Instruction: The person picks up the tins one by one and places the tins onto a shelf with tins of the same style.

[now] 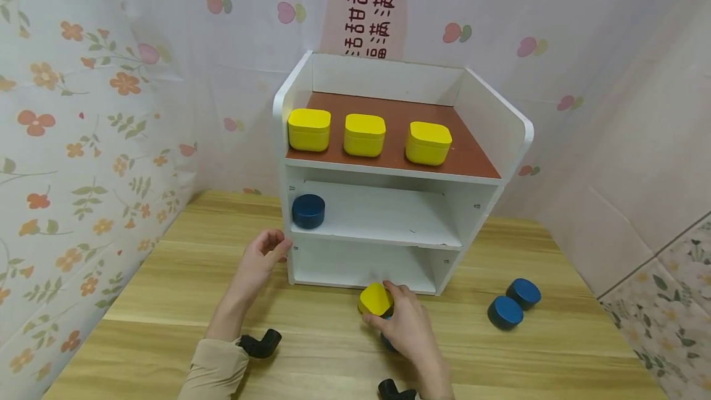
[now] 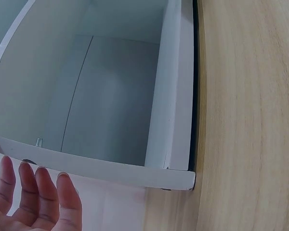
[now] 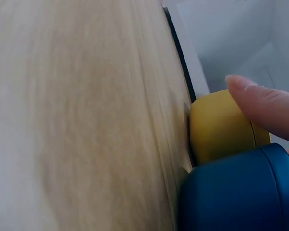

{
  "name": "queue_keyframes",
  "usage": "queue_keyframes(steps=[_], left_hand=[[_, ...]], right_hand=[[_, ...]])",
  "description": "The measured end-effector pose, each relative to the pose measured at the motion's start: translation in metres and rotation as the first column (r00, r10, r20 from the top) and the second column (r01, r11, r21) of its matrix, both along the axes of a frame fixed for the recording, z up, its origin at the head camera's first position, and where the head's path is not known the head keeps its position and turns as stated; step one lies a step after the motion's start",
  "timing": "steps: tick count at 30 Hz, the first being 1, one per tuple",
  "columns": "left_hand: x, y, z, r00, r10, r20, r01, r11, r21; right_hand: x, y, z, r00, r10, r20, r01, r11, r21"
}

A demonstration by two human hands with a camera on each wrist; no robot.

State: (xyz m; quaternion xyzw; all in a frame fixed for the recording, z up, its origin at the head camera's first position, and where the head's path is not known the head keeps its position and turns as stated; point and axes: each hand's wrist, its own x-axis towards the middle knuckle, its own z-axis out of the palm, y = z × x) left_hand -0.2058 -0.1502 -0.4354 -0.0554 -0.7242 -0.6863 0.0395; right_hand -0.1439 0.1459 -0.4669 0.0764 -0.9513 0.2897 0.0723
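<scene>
My right hand (image 1: 408,324) grips a yellow lidded box (image 1: 374,299) between thumb and fingers, at the front of a white shelf unit (image 1: 491,104). A round blue tin (image 3: 236,192) sits right beside that box in the right wrist view; in the head view the hand mostly hides it. My left hand (image 1: 266,256) is at the unit's left side panel, its fingers loosely bent with nothing in them. The left wrist view has those fingers (image 2: 45,197) by the panel's edge; whether they touch it, I cannot tell.
Three yellow boxes (image 1: 364,136) stand in a row on the brown top shelf. One blue tin (image 1: 308,212) is at the left end of the middle shelf. Two more blue tins (image 1: 505,313) lie on the wooden table (image 1: 316,344) at the right. Patterned cloth hangs behind and on both sides.
</scene>
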Motion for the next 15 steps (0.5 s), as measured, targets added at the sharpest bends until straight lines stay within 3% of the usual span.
queue_keyframes(steps=[6, 15], left_hand=[[0.001, 0.000, 0.000, 1.000, -0.001, -0.005, 0.001, 1.000, 0.002], [0.002, 0.001, 0.001, 1.000, 0.000, 0.000, 0.000, 1.000, 0.006]], right_hand=[[0.000, -0.002, 0.001, 1.000, -0.007, 0.009, 0.007, 1.000, -0.022], [0.003, -0.001, 0.010, 0.999, -0.006, 0.033, 0.012, 0.983, -0.185]])
